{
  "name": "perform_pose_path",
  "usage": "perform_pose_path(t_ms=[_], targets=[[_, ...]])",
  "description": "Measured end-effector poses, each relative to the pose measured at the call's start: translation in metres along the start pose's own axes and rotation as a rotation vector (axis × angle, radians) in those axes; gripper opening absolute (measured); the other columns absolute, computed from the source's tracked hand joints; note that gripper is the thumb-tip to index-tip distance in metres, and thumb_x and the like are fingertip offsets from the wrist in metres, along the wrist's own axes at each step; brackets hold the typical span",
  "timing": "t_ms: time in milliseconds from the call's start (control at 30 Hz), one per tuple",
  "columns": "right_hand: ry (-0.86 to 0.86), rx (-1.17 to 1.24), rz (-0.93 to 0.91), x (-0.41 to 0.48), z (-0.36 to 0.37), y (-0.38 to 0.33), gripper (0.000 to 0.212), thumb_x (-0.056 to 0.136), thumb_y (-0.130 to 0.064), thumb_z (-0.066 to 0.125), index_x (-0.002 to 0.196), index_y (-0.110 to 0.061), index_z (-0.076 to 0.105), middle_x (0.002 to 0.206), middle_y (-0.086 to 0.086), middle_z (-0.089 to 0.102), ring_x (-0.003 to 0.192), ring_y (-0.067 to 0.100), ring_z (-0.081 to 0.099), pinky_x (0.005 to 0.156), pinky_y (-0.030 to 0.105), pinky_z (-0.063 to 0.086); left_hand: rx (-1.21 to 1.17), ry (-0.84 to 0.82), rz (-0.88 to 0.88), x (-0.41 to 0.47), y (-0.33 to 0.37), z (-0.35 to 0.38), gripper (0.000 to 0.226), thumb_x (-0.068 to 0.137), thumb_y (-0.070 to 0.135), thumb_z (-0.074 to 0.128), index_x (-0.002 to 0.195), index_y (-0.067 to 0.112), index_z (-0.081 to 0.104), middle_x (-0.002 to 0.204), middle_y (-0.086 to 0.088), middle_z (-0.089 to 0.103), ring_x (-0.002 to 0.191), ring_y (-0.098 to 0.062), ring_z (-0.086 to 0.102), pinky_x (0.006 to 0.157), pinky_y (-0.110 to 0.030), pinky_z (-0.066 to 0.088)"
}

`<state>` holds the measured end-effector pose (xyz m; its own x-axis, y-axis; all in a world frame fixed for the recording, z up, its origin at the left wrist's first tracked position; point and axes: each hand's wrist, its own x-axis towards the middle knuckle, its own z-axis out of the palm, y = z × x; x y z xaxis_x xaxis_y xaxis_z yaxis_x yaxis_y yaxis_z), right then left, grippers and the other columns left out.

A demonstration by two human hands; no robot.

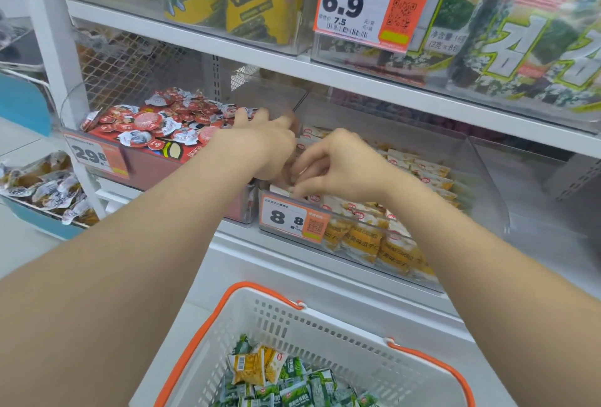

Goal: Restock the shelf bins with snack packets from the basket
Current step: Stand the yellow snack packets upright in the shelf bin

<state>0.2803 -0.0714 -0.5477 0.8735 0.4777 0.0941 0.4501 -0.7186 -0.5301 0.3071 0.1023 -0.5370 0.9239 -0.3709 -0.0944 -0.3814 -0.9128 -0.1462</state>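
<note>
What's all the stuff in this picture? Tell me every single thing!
basket: one, white with orange handles, bottom
green packets: many, green-white, in basket
yellow packets: few, yellow, on the green ones
bin packets: many, yellow-white, clear middle bin
red packets: many, red-white, left bin
brown packets: many, brown-white, blue tray far left
price tags: four, white-orange, bin fronts
seaweed packs: several, green and yellow, top shelf
left hand: one, bare, between the bins, grip hidden
right hand: one, bare, fingers curled on bin packets

White shelf [260,257] under clear bins [484,185]
</note>
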Motion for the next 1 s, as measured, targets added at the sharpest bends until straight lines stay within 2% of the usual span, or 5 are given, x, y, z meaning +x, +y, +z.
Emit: perform_pose_path(t_ms=[300,367,467,667,1000], targets=[[0.012,-0.050,0.121,-0.052,-0.003,0.038,0.002,0.086,-0.026,0.084,0.088,-0.027,0.084,0.082,-0.010,0.078,0.080,0.012,0.072,0.077,0.032,0.059,0.144,0.113,0.157,-0.014,0.024,-0.012,0.024,0.077,0.045,0.088,0.097,0.037,0.076,0.090,0.008,0.056,0.124,-0.026,0.034,0.089,-0.048,0.024],[0.022,-0.029,0.135,-0.044,0.002,0.040,0.004,0.087,-0.022,0.084,0.088,-0.026,0.083,0.072,-0.022,0.073,0.073,-0.001,0.068,0.068,0.020,0.052,0.151,0.130,0.152,-0.014,0.030,-0.007,0.017,0.078,0.036,0.089,0.084,0.034,0.073,0.082,0.011,0.051,0.123,-0.024,0.038,0.090,-0.047,0.025],[-0.035,-0.078,0.106,-0.030,0.007,0.036,0.007,0.088,-0.021,0.082,0.092,-0.026,0.084,0.075,-0.023,0.071,0.072,-0.009,0.064,0.067,0.008,0.046,0.135,0.080,0.093,-0.013,0.028,-0.001,0.016,0.082,0.026,0.086,0.075,0.033,0.073,0.092,0.012,0.063,0.121,-0.023,0.043,0.094,-0.050,0.025],[-0.229,-0.209,0.113,-0.024,-0.007,0.041,0.006,0.083,-0.032,0.086,0.085,-0.027,0.084,0.079,-0.016,0.076,0.076,0.004,0.068,0.073,0.025,0.056,0.191,0.064,0.058,-0.008,0.031,0.002,0.024,0.085,0.008,0.077,0.078,0.032,0.076,0.098,0.011,0.068,0.115,-0.021,0.050,0.098,-0.052,0.025],[0.335,-0.209,0.020,-0.064,0.006,0.036,0.012,0.096,-0.032,0.071,0.094,-0.027,0.081,0.082,-0.015,0.073,0.074,-0.005,0.060,0.072,0.013,0.044,-0.008,0.294,0.046,-0.030,0.037,0.010,0.012,0.098,0.037,0.070,0.090,0.030,0.073,0.090,0.010,0.067,0.107,-0.025,0.053,0.098,-0.051,0.027]])
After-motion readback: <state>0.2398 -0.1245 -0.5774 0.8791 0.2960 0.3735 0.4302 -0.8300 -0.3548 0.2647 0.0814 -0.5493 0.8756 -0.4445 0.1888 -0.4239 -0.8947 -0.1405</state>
